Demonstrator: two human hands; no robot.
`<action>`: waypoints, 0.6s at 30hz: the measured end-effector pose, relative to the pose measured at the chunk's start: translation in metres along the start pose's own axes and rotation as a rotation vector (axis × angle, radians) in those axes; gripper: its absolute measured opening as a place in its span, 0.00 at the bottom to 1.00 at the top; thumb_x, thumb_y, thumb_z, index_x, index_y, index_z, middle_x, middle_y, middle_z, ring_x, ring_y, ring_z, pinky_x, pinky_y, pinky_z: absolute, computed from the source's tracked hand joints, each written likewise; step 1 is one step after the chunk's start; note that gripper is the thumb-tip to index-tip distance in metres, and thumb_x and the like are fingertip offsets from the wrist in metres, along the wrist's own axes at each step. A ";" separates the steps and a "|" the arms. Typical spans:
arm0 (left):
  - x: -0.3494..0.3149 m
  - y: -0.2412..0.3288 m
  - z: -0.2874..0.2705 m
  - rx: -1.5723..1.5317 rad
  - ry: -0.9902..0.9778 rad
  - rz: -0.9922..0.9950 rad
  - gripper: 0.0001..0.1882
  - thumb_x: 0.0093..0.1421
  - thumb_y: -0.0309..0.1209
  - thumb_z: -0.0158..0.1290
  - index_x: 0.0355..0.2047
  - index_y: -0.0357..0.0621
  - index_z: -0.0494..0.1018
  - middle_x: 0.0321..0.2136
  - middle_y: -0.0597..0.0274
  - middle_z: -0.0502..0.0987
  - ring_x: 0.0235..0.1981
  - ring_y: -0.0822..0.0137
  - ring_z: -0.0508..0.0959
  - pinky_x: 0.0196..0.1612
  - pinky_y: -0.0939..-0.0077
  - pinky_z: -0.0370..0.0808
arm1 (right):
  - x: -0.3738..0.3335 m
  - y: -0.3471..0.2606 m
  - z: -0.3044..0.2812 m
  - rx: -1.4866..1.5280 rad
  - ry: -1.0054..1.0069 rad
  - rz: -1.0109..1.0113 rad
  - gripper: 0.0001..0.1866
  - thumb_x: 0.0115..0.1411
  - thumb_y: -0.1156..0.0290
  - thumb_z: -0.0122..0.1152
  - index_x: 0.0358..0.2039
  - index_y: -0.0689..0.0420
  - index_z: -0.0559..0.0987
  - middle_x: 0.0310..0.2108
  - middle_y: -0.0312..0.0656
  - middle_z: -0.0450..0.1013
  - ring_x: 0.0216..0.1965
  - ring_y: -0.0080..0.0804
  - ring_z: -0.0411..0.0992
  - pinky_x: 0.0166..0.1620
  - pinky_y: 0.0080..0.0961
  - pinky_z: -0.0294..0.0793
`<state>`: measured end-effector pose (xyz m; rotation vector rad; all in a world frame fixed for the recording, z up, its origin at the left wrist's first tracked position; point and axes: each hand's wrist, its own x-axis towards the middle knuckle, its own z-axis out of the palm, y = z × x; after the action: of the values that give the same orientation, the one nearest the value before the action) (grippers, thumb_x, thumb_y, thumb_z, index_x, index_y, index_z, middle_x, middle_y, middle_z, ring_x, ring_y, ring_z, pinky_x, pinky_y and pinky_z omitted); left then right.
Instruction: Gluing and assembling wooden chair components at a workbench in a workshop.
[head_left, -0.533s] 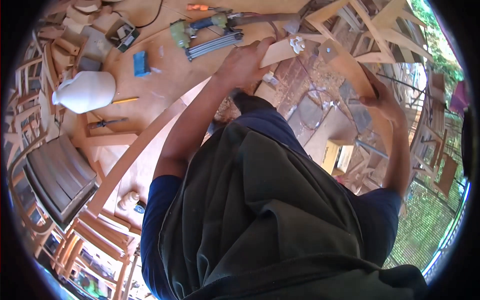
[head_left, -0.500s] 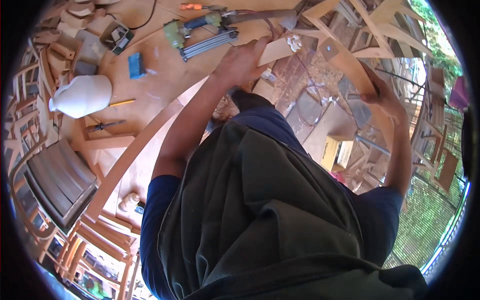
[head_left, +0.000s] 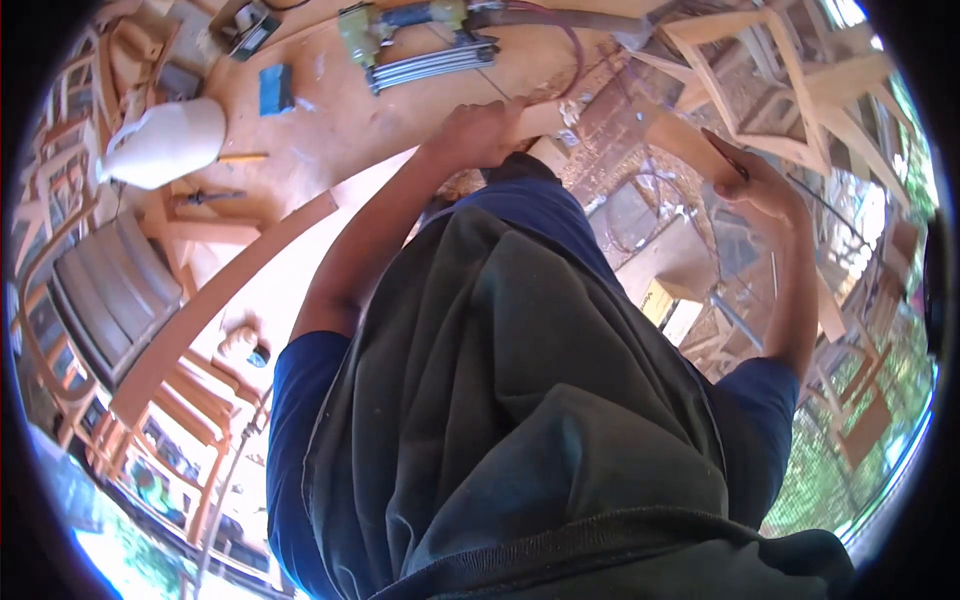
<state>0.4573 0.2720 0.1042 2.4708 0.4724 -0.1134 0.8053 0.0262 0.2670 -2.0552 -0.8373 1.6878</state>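
My left hand (head_left: pixel 478 135) is closed around a pale wooden piece (head_left: pixel 538 120), whose end carries a white, glue-like substance (head_left: pixel 570 112). Facing it across a gap, a second long wooden piece (head_left: pixel 685 140) is gripped by my right hand (head_left: pixel 768 190). A small round mark or hole shows near that piece's end, and its other end passes behind my right forearm. The two ends are apart, over the littered floor. Close to my left hand, on the workbench (head_left: pixel 330 120), lies a green nail gun (head_left: pixel 360 35) with a strip-like metal magazine.
On the bench to the left are a white plastic jug (head_left: pixel 168 143), a blue block (head_left: pixel 275 90), a pencil (head_left: pixel 243 157) and a screwdriver (head_left: pixel 210 197). A long wooden strip (head_left: pixel 220 290) extends left. Wooden chair frames (head_left: pixel 770 90) stand at the right. A red hose (head_left: pixel 575 45) crosses the bench.
The view has shifted, so the bench items sit higher in the picture. Both hands keep hold of their wooden pieces; the two ends remain apart, slightly lower in view.
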 end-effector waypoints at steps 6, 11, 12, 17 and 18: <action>-0.041 -0.036 -0.002 -0.034 0.004 -0.148 0.30 0.59 0.39 0.58 0.59 0.51 0.62 0.41 0.42 0.81 0.42 0.41 0.82 0.47 0.49 0.78 | 0.059 -0.042 -0.008 -0.379 -0.161 0.021 0.47 0.55 0.74 0.69 0.74 0.54 0.57 0.60 0.45 0.73 0.59 0.31 0.68 0.64 0.22 0.59; -0.081 -0.062 0.010 -0.057 0.088 -0.273 0.29 0.58 0.37 0.60 0.58 0.51 0.63 0.38 0.43 0.82 0.41 0.41 0.83 0.44 0.48 0.80 | 0.102 -0.088 0.020 -0.639 -0.226 -0.081 0.45 0.57 0.70 0.66 0.74 0.53 0.57 0.59 0.46 0.72 0.56 0.33 0.69 0.62 0.25 0.63; -0.088 -0.066 0.014 -0.033 0.102 -0.274 0.30 0.57 0.37 0.61 0.58 0.50 0.63 0.37 0.44 0.82 0.38 0.41 0.83 0.43 0.47 0.80 | 0.105 -0.096 0.030 -0.695 -0.175 -0.101 0.43 0.59 0.71 0.64 0.74 0.51 0.58 0.57 0.45 0.73 0.54 0.33 0.69 0.61 0.26 0.64; -0.120 -0.081 0.025 0.008 0.088 -0.312 0.30 0.58 0.37 0.61 0.59 0.51 0.62 0.37 0.44 0.82 0.38 0.41 0.83 0.43 0.49 0.80 | 0.113 -0.138 0.083 -0.794 -0.058 -0.126 0.38 0.62 0.73 0.61 0.73 0.42 0.62 0.56 0.45 0.74 0.51 0.31 0.71 0.56 0.27 0.69; -0.125 -0.083 0.026 0.013 0.104 -0.317 0.30 0.58 0.36 0.60 0.59 0.51 0.62 0.37 0.44 0.82 0.38 0.42 0.83 0.43 0.49 0.80 | 0.116 -0.145 0.092 -0.793 -0.061 -0.103 0.39 0.62 0.72 0.62 0.73 0.42 0.62 0.55 0.45 0.74 0.50 0.31 0.71 0.54 0.27 0.70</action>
<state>0.3119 0.2806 0.0608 2.4049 0.9084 -0.1169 0.6981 0.2019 0.2455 -2.3587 -1.8228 1.4989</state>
